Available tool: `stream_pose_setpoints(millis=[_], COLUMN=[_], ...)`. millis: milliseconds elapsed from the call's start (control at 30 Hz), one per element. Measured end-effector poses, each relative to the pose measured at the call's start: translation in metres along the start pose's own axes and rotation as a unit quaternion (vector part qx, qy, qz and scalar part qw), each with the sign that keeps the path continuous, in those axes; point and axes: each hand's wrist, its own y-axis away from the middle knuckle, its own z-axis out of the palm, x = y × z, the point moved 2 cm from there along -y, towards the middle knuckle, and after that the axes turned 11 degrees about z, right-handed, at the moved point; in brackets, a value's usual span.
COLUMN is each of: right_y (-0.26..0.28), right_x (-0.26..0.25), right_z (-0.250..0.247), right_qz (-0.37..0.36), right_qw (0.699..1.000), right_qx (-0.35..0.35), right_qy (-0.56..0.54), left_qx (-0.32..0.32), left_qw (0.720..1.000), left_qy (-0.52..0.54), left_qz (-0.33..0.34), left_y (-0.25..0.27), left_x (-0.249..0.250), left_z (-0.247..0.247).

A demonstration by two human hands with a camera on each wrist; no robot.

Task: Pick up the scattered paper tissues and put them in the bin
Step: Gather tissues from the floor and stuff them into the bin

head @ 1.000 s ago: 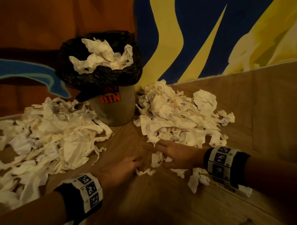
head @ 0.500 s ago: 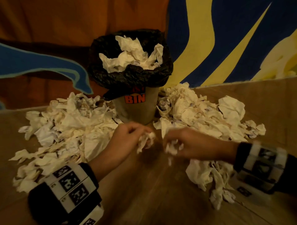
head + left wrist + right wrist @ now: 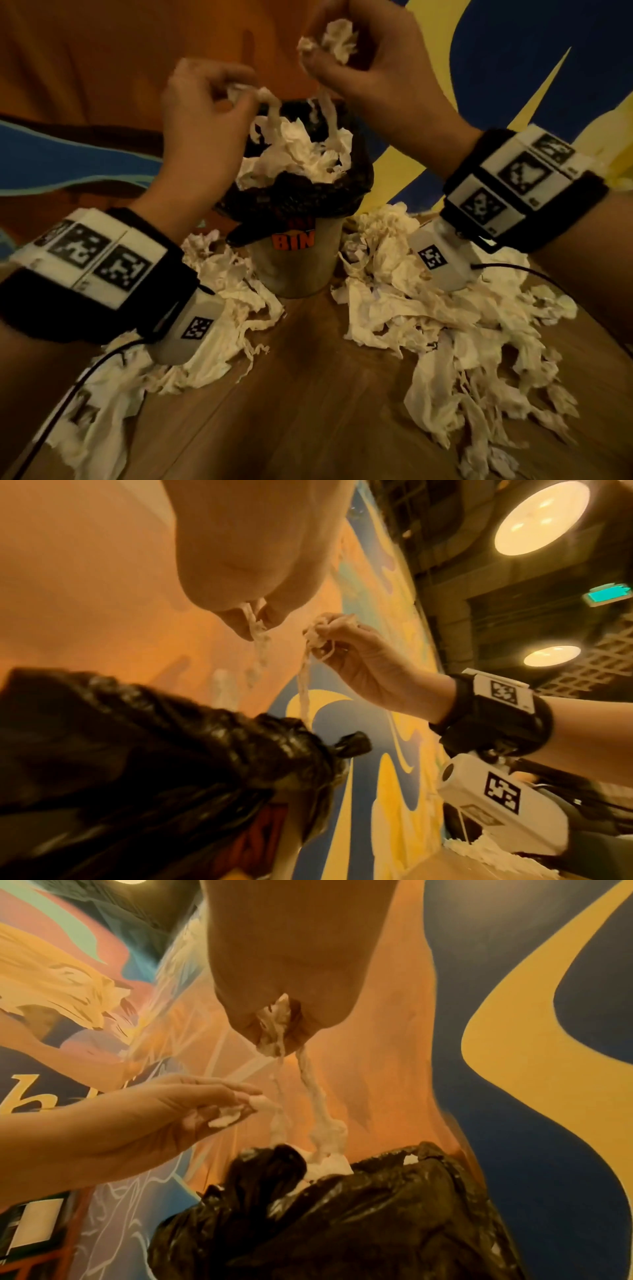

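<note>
- Left hand (image 3: pixel 202 113) raised above the bin (image 3: pixel 294 263), fingertips pinched on a small tissue scrap (image 3: pixel 239 93); twisted tail of the scrap hanging down from the pinch toward the bin mouth.
- Right hand (image 3: pixel 370 65) higher up and just beside the left, fingers curled round a crumpled tissue wad (image 3: pixel 337 39); thin strand (image 3: pixel 323 109) dangling from under the fingers onto the heap below.
- Left wrist view: same pinch on the scrap (image 3: pixel 257 631) seen from underneath, right hand (image 3: pixel 363 664) close by with its wad (image 3: pixel 322 631) and strand trailing down to the liner.
- Right wrist view: wad (image 3: pixel 274 1026) clamped between thumb and fingers, twisted strand reaching the tissue in the bin; left hand (image 3: pixel 143 1118) lower and to the side, scrap (image 3: pixel 236 1112) at its fingertips.
- Bin directly under both hands, black bag liner (image 3: pixel 301 198) folded over the rim, orange "BIN" lettering on the front, tissues in the bin (image 3: pixel 298 154) heaped above rim level.
- Loose tissue pile (image 3: pixel 219 308) on the wooden floor (image 3: pixel 308 411) below the left wrist, touching the bin's base on that side.
- Larger tissue pile (image 3: pixel 462 342) below the right wrist, spreading along the floor toward the camera.
- Tagged wristbands with white camera units and cables on both wrists.
- Orange, blue and yellow painted wall (image 3: pixel 102 68) behind the hands.
</note>
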Motion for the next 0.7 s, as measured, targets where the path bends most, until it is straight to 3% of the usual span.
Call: stream_pose_setpoints(millis=[67,133,200,267,300,367,433,500,600,700], right_y=[-0.002,0.001,0.010,0.022,0.028,0.035,0.044,0.064,0.109,0.166], right_x=[0.003,0.010,0.021,0.029,0.029,0.024,0.018,0.014,0.020,0.040], right_z=[0.008,0.015,0.022,0.023,0.020,0.008,-0.007,-0.023,-0.040,-0.046], right_qz=[0.020,0.086,0.174,0.216,0.214,0.181,0.145,0.123,0.123,0.161], right_qw=[1.000,0.991,0.947,0.901,0.898,0.929,0.963,0.978,0.975,0.950], right_qx=[-0.022,-0.091,-0.217,-0.303,-0.304,-0.252,-0.182,-0.122,-0.115,-0.200], right_qy=[-0.002,0.054,0.160,0.224,0.234,0.200,0.136,0.119,0.145,0.178], left_qx=[-0.081,-0.183,-0.227,-0.218,-0.204,-0.152,-0.105,-0.086,-0.135,-0.283], left_qw=[0.995,0.979,0.968,0.967,0.967,0.976,0.977,0.966,0.935,0.888], left_qy=[-0.045,-0.056,-0.079,-0.127,-0.148,-0.154,-0.146,-0.143,-0.135,-0.101], left_qz=[-0.031,-0.066,-0.070,-0.039,-0.025,0.022,0.114,0.196,0.299,0.347], left_y=[0.000,0.007,0.018,0.026,0.029,0.036,0.046,0.063,0.099,0.141], left_x=[-0.014,-0.015,-0.010,-0.005,-0.002,0.010,0.025,0.041,0.060,0.064], left_z=[0.009,0.017,0.020,0.021,0.020,0.016,0.014,0.018,0.036,0.067])
